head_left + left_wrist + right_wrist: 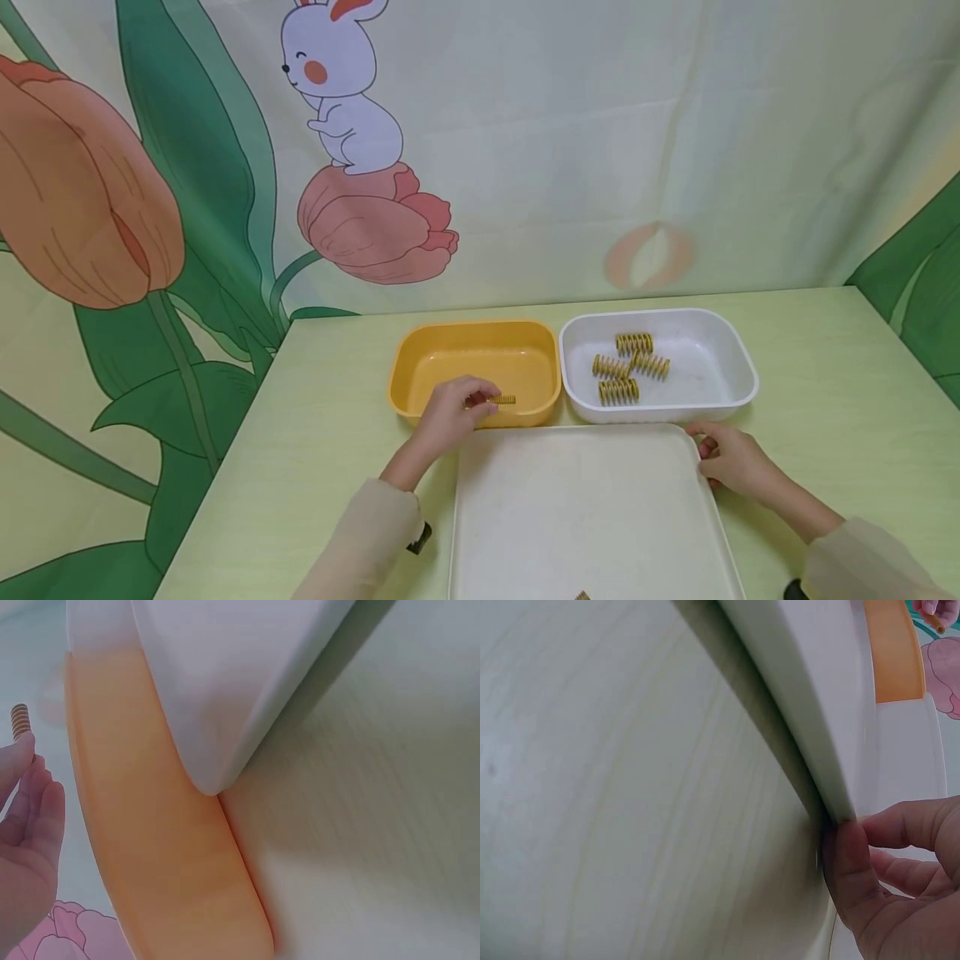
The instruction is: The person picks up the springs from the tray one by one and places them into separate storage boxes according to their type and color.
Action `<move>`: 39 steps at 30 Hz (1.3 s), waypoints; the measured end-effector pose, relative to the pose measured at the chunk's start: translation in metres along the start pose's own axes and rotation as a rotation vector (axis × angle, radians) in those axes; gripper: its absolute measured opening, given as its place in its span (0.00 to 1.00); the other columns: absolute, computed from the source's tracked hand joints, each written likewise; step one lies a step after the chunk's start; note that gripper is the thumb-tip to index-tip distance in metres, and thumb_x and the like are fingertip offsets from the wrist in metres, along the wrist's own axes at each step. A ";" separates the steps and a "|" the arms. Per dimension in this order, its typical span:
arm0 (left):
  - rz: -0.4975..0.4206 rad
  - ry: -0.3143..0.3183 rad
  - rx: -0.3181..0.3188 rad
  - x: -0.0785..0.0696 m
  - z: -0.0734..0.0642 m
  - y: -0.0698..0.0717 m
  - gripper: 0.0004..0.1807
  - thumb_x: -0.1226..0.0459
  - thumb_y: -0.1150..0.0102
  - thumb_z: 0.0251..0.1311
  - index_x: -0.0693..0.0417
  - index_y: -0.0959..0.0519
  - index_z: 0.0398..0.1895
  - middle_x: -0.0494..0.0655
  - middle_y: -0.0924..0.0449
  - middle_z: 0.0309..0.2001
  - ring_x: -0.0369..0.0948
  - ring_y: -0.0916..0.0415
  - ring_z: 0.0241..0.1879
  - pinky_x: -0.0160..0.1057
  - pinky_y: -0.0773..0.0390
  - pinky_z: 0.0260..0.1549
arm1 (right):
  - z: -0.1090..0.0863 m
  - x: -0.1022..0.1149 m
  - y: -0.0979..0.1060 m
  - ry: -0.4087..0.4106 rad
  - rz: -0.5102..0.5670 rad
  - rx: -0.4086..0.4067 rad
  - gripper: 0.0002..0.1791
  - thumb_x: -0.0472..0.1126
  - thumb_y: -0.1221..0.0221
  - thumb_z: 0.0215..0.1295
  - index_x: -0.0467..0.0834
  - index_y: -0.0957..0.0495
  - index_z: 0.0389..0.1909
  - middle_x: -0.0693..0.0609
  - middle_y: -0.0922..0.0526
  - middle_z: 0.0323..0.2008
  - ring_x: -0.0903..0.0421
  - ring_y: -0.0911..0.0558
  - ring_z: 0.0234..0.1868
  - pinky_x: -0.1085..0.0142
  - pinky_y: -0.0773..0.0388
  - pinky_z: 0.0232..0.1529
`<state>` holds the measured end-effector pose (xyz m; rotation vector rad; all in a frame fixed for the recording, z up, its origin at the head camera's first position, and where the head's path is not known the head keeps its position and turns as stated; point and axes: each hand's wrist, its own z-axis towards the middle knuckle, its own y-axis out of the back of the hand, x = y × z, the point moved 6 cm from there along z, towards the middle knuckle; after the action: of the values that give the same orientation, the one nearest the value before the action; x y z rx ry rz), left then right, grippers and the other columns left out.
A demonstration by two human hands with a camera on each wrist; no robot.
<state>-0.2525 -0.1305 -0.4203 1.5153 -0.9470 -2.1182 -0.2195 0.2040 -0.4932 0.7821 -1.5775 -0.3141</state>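
A small brass-coloured coil spring [503, 400] is pinched between the thumb and fingertips of my left hand [454, 412], above the near side of the yellow bin [480, 329]. In the left wrist view the same spring [20, 718] sticks up past the fingertips. My right hand [738, 462] holds the far right corner of the white tray [585, 508]. Seen from the right wrist, the thumb and finger pinch the rim of the tray [802, 712]. Several larger gold springs [618, 391] lie in the left half of the white bin [720, 400].
Both bins stand side by side just behind the tray, on a pale green tabletop [300, 433]. At the bottom edge of the head view a small brownish tip [582, 595] shows on the tray. Behind the table hangs a printed cloth [525, 150].
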 end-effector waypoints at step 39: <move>0.043 0.169 0.026 0.043 0.043 -0.009 0.06 0.68 0.40 0.49 0.57 0.20 0.32 0.47 0.20 0.32 0.40 0.27 0.32 0.37 0.26 0.36 | 0.001 -0.001 0.001 0.018 0.022 -0.006 0.26 0.25 0.48 0.40 0.30 0.32 0.48 0.47 0.28 0.25 0.59 0.28 0.17 0.68 0.28 0.17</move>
<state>-0.3075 -0.1382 -0.4480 1.6418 -0.9403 -1.9205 -0.2202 0.2051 -0.4938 0.7604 -1.5664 -0.2949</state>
